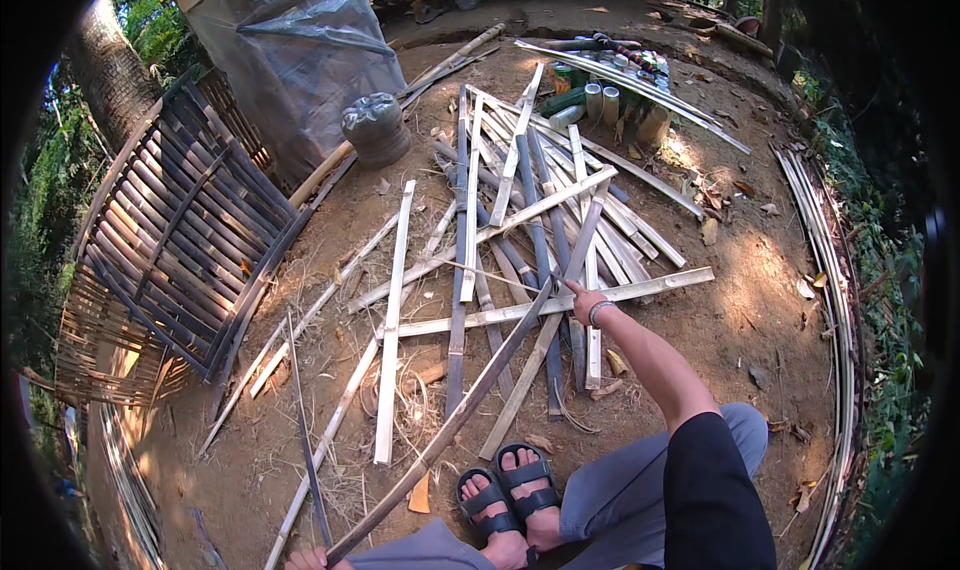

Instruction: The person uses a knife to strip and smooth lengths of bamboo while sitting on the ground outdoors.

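The long dark bamboo slat (455, 420) slants above the sandals (510, 498), its far end over the piled bamboo strips (532, 214). The left hand's (315, 560) grip pinches its near end; whether the right hand's (590, 306) grip, beside the far end, pinches it, I cannot tell. It looks light, stiff, possibly splintery; best held near both ends.

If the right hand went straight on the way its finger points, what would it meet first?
The right hand would likely meet the heaped bamboo slats just ahead; depth is unclear, so which slat comes first cannot be told.
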The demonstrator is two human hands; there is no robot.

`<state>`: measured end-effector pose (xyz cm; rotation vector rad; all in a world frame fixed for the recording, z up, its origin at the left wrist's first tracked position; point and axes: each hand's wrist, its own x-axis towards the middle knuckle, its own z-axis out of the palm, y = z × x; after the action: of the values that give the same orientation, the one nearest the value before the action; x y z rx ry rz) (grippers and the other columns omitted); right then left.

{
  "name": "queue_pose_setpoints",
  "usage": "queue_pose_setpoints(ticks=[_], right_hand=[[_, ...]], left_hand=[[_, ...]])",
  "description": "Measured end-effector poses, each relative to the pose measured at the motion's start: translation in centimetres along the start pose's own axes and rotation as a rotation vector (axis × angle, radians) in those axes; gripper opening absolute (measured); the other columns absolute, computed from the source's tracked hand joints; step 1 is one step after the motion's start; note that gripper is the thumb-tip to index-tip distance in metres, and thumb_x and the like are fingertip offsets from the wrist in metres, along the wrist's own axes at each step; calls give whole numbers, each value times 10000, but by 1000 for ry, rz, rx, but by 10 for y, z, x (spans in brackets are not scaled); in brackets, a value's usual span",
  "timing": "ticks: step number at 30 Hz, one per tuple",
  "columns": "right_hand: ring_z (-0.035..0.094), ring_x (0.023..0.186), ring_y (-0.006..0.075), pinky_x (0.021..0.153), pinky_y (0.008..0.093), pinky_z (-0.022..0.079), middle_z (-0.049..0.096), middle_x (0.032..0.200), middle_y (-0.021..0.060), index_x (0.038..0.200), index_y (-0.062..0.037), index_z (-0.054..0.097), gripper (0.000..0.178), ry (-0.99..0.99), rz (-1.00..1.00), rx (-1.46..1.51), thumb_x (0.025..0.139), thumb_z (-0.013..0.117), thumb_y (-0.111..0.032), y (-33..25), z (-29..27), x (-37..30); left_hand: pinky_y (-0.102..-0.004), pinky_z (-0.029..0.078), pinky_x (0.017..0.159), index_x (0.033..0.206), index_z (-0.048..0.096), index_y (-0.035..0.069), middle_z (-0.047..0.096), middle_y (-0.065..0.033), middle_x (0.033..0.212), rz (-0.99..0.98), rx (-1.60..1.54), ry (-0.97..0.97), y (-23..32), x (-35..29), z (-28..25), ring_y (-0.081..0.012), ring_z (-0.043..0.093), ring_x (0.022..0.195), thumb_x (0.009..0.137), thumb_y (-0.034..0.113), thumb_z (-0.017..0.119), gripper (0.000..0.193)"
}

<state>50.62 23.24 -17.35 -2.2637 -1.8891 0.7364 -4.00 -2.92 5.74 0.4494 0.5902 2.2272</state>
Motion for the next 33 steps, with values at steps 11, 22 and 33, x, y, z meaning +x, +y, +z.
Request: queue_pose_setpoints(ticks=[11, 22, 33], right_hand=[[595, 709, 230, 722, 370, 479, 585, 834, 159, 1466, -68, 213, 756, 166, -254, 676, 883, 656, -254, -156, -35, -224], [588, 640, 375, 600, 436, 440, 594, 700, 172, 1082, -26, 508, 311, 19, -420, 725, 936, 572, -293, -239, 27, -312], [611, 704, 464, 624, 529, 458, 613, 719, 241, 919, -4, 531, 371, -19, -345, 496, 950, 528, -374, -270, 29, -319]], left_hand=[[-312, 357, 752, 709, 380, 98, 379, -33, 702, -60, -30, 211, 38, 17, 66, -163, 383, 665, 942, 505, 499, 484], [-304, 407, 700, 850, 492, 68, 473, -60, 782, 185, 143, 292, 30, -18, 25, -169, 473, 731, 982, 460, 434, 417], [-228, 396, 563, 897, 441, 111, 455, -16, 696, 495, 400, 271, -1, -18, 9, -110, 452, 606, 1002, 404, 415, 313]])
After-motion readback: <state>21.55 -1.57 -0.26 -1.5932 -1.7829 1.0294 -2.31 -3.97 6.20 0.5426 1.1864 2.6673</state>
